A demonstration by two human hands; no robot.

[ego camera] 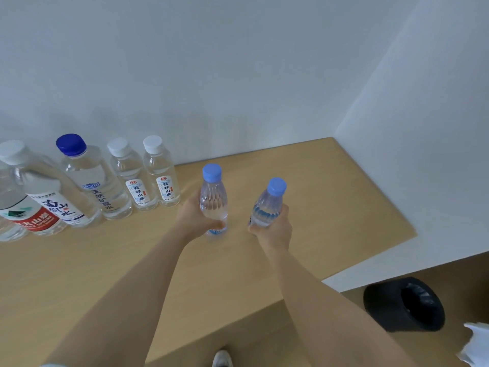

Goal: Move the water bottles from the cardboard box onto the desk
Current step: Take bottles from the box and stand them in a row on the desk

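**A:** Which step are you working on?

**B:** You're setting down a pair. Your left hand (194,217) is gripping one blue-capped bottle (213,200) round its lower body. It's standing upright with its base at the desk (330,194), just right of the row (92,178) along the wall.

**A:** And the other?

**B:** Your right hand (274,229) is wrapping round the second bottle (267,205) low down. It's tilting, and your fingers are hiding its base, so I can't tell whether it's touching the wood.

**A:** What's coming next?

**B:** Probably you're needing to right that one, seat it beside the first and loosen both grips. Then you're going to the box for more, which isn't showing clearly here.
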